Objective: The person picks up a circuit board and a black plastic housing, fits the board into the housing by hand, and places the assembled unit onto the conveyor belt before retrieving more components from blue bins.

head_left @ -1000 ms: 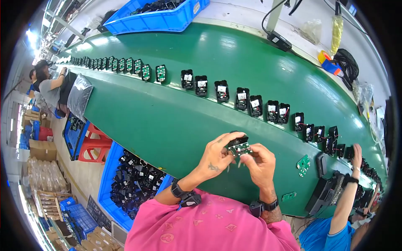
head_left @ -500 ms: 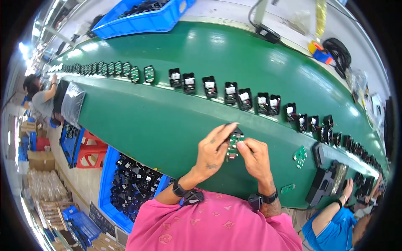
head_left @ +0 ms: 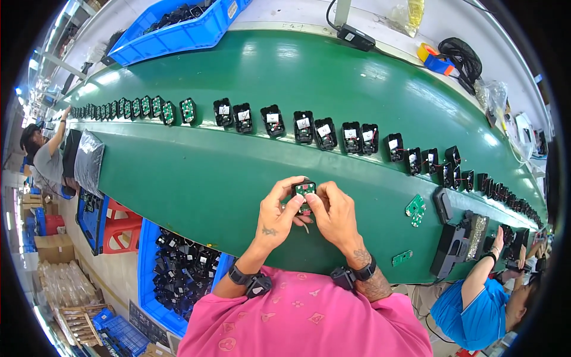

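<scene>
Over the near part of the green bench, I hold a small black housing with a green circuit board (head_left: 305,189) showing in its open top. My left hand (head_left: 275,214) is closed round its left side, and my right hand (head_left: 338,215) grips the right side. Both thumbs lie on the face of the board, close together. Red parts show near the board's upper and lower ends. My fingers hide most of the housing's sides. To the right, a loose green circuit board (head_left: 416,210) and a smaller green board (head_left: 402,257) lie on the bench.
A line of black housings (head_left: 272,121) crosses the bench; the left ones hold green boards. Blue bins stand at the back (head_left: 172,43) and at lower left (head_left: 144,279). A black device (head_left: 447,250) lies right, near a co-worker in blue (head_left: 473,312). Another co-worker (head_left: 50,157) reaches in far left.
The housing has turned from a tilted position to face up, and both thumbs have come onto the board. My left fingers have lowered around its side. The view has shifted slightly.
</scene>
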Demonstrator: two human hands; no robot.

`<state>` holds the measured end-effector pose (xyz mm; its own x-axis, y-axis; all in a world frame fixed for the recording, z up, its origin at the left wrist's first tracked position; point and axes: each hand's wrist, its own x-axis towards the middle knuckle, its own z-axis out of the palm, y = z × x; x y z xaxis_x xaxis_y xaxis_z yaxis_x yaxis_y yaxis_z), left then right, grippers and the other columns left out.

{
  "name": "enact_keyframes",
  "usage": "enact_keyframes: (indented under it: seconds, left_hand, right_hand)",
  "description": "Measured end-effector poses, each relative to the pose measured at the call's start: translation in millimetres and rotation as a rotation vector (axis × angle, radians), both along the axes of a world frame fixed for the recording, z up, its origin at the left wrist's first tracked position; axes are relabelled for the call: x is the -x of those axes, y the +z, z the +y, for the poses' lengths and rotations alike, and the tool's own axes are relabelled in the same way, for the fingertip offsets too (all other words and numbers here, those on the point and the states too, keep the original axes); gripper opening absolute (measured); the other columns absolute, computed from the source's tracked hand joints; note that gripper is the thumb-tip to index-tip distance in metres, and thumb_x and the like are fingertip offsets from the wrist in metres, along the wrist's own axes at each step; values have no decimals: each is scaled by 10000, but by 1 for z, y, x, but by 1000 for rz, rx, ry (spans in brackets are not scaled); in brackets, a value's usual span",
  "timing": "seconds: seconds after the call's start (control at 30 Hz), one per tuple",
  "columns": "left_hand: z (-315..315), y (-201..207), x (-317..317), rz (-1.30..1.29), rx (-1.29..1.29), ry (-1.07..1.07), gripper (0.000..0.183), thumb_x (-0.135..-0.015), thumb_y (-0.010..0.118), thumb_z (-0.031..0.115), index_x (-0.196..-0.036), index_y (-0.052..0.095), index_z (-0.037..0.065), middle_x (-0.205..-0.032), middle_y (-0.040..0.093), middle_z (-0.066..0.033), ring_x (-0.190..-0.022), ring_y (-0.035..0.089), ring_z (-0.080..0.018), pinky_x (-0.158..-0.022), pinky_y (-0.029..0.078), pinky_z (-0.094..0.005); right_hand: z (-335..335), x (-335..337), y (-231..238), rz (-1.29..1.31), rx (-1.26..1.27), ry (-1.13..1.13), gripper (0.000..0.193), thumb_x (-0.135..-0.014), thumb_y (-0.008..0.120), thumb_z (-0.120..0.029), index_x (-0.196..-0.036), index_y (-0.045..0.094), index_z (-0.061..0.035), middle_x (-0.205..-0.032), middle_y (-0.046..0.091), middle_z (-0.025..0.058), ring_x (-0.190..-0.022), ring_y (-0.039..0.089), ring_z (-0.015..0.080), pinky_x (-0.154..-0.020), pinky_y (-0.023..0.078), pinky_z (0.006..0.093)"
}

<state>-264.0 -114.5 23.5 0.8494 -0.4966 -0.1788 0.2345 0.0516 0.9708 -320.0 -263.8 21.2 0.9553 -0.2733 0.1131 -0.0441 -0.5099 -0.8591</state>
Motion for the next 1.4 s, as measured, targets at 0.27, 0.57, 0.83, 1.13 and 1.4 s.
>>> enact_keyframes:
  seconds: [0.27, 0.57, 0.83, 1.13, 1.4]
  left_hand:
    - [-5, -28, -5, 92, -25, 18, 351, -1040, 443, 135, -1372, 428, 23, -1066, 645, -145, -644, 688, -168, -518, 572, -225]
    - [-14, -45, -3, -78, -71, 100, 302, -1043, 460, 137, -1321, 463, 18, -933, 645, -111, -583, 655, -141, -457, 534, -211]
    - [-21, -35, 0, -47, -39, 89, 272, -1030, 459, 110, -1273, 495, -8, -950, 671, -142, -543, 662, -151, -442, 527, -248]
    - [-26, -35, 13, -183, -108, 131, 262, -1027, 475, 113, -1260, 513, 0, -951, 677, -154, -551, 671, -162, -449, 539, -265]
    - [-29, -33, 14, -207, -118, 140, 246, -1017, 497, 92, -1247, 503, 4, -901, 640, -122, -525, 632, -130, -419, 499, -227]
  right_hand:
    - [5, -14, -26, 15, -231, 88, 419, -982, 531, -108, -1399, 507, -66, -969, 652, 148, -809, 626, 197, -759, 508, 333]
    - [0, -11, -21, 129, -289, 108, 428, -988, 530, -134, -1410, 495, -70, -1251, 617, 224, -1087, 647, 373, -892, 517, 416]
    - [-5, -8, -38, -10, -312, 61, 401, -986, 542, -126, -1381, 536, -63, -1204, 634, 189, -1015, 654, 317, -874, 529, 388]
    - [-6, -6, -37, -44, -545, 65, 373, -972, 576, -69, -1345, 569, -49, -897, 570, 7, -776, 517, 76, -693, 474, 232]
    - [0, -1, -44, -19, -550, -52, 310, -961, 602, -51, -1268, 631, -24, -979, 597, 35, -803, 554, 80, -678, 486, 229]
